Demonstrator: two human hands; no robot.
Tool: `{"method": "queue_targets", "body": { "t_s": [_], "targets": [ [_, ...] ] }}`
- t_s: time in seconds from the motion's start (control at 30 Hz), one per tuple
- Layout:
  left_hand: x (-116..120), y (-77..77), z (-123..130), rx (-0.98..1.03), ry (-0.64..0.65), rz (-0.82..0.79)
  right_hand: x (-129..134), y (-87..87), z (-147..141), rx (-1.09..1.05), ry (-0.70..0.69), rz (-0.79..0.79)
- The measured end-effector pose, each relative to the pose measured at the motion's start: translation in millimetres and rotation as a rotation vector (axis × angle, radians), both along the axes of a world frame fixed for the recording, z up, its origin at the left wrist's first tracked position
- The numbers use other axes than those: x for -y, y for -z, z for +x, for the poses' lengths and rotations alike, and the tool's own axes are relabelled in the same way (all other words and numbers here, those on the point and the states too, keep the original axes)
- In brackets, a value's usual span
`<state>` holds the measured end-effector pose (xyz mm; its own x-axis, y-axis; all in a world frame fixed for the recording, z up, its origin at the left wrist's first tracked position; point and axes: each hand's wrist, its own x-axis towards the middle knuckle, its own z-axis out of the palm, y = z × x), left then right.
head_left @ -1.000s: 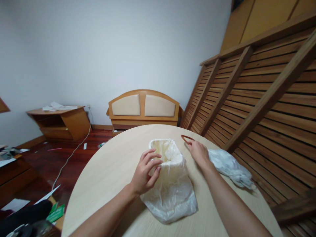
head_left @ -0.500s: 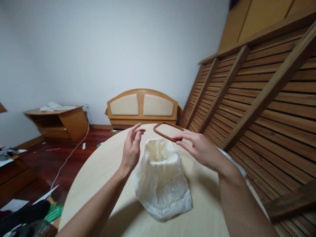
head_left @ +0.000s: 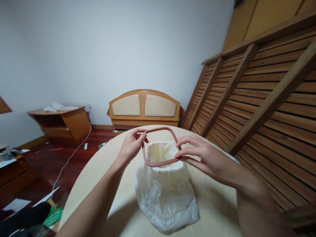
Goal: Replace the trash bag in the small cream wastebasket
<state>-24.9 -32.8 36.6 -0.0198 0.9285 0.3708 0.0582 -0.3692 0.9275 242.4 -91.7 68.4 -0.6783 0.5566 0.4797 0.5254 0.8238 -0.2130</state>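
The brown ring (head_left: 161, 163) is up between the two hands, over the open top of the white bag (head_left: 166, 197); the bag stands on the round table (head_left: 108, 154); the left hand (head_left: 131, 145) pinches the ring's far left corner with thumb and fingers; the right hand (head_left: 197, 152) grips the right side, down by the near corner, with its fingers a little apart; neither hand is nearer, since both touch the ring; the ring has round corners and a big hole; its near side runs left to right, just at the bag's near rim, and its far side is past the bag's far rim; it may be resting on the bag or just above it, and I can't tell which side is longest.
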Motion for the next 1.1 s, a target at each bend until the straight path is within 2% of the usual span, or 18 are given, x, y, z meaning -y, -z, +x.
{"method": "queue_targets", "body": {
  "t_s": [0.2, 0.37, 0.43, 0.63, 0.83, 0.97, 1.1],
  "targets": [
    [-5.3, 1.8, -0.7, -0.107, -0.156, 0.050, -1.1, 3.0, -9.5, -0.060, 0.153, -0.097],
    [-8.1, 5.1, 4.7, -0.181, -0.114, 0.027, -13.2, 15.7, -15.5, -0.319, 0.449, -0.225],
    [-7.7, 7.6, 8.5, -0.204, -0.080, 0.018, -19.6, 22.7, -16.1, -0.407, 0.518, -0.279],
    [-1.5, 11.1, 16.3, -0.265, -0.020, -0.036, -27.7, 34.1, -20.5, -0.510, 0.484, -0.406],
    [-8.1, 14.3, 9.0, -0.403, -0.025, 0.034, -39.1, 45.0, -21.1, -0.528, 0.508, -0.429],
    [-17.0, 22.6, 3.3, -0.561, -0.082, 0.040, -47.7, 54.4, -19.3, -0.526, 0.500, -0.456],
    [-21.4, 28.8, 2.2, -0.625, -0.108, 0.024, -52.7, 59.7, -19.3, -0.508, 0.505, -0.461]
  ]
}}
